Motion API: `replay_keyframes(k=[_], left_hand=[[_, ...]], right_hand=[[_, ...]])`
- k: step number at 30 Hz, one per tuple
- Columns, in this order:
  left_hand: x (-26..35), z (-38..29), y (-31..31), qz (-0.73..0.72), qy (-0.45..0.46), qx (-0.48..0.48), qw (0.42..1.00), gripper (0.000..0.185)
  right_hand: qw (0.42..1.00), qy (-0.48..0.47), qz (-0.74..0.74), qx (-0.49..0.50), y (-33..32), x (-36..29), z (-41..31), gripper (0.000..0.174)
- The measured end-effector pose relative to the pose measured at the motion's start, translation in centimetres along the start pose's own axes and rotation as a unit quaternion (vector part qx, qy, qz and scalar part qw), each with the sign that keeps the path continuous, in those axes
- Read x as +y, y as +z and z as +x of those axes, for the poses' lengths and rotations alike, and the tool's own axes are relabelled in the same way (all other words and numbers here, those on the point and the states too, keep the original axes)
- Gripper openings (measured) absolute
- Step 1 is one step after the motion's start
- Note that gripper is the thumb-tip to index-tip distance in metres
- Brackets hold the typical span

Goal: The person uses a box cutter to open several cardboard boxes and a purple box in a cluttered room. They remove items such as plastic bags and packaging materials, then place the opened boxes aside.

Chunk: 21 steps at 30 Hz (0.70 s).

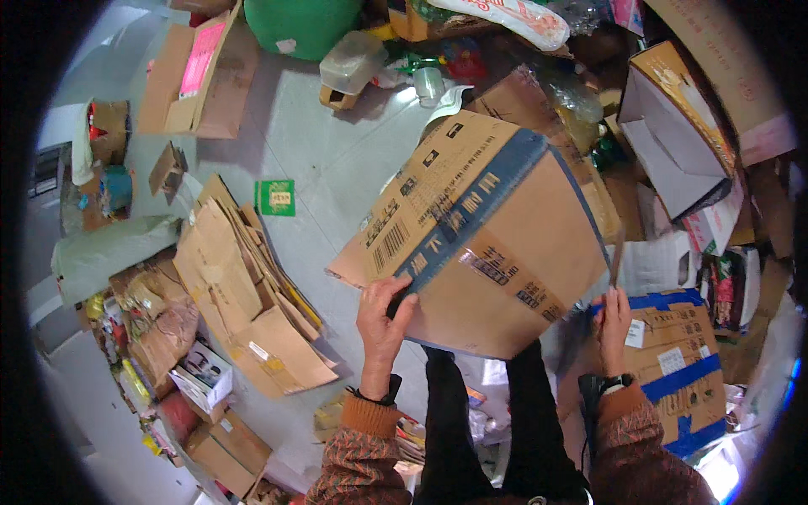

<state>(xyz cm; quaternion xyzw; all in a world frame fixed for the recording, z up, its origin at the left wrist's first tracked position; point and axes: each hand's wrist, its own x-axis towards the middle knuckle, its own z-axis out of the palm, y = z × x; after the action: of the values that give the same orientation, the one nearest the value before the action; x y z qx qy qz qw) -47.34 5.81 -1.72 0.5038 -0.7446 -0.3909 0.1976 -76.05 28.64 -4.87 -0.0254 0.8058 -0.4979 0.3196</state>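
Observation:
A large cardboard box with blue printed edges and brown packing tape along its face is held tilted in front of my legs. My left hand grips its lower left edge, thumb on the taped face. At the box's right side, my right hand is closed around a thin, upright, knife-like blade. The blade is beside the box's right edge; whether it touches the cardboard I cannot tell. The handle is hidden in my fist.
Flattened cardboard is stacked on the floor at left, near a green card. An opened carton stands farther back. A blue-taped box is at right. Plastic containers and mixed packaging lie ahead beside a green tub.

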Motion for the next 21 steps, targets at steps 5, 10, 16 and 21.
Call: replay_keyframes(k=[5,10,16,21], left_hand=[[3.0,-5.8,2.3,-0.121,-0.062,-0.067,0.988,0.034],[4.8,-6.7,3.2,-0.143,-0.091,-0.142,0.975,0.055],[5.6,-5.3,2.7,-0.177,-0.108,-0.188,0.96,0.077],[5.8,-4.9,2.6,-0.127,-0.052,-0.197,0.971,0.082]], right_hand=[[0.995,0.052,-0.013,-0.079,-0.4,-6.3,-3.8,0.023],[0.997,0.061,0.011,-0.052,3.2,-8.5,-11.9,0.044],[0.995,0.058,-0.059,-0.061,5.8,-11.4,-15.9,0.049],[0.991,0.087,-0.093,-0.044,6.4,-13.8,-17.7,0.047]])
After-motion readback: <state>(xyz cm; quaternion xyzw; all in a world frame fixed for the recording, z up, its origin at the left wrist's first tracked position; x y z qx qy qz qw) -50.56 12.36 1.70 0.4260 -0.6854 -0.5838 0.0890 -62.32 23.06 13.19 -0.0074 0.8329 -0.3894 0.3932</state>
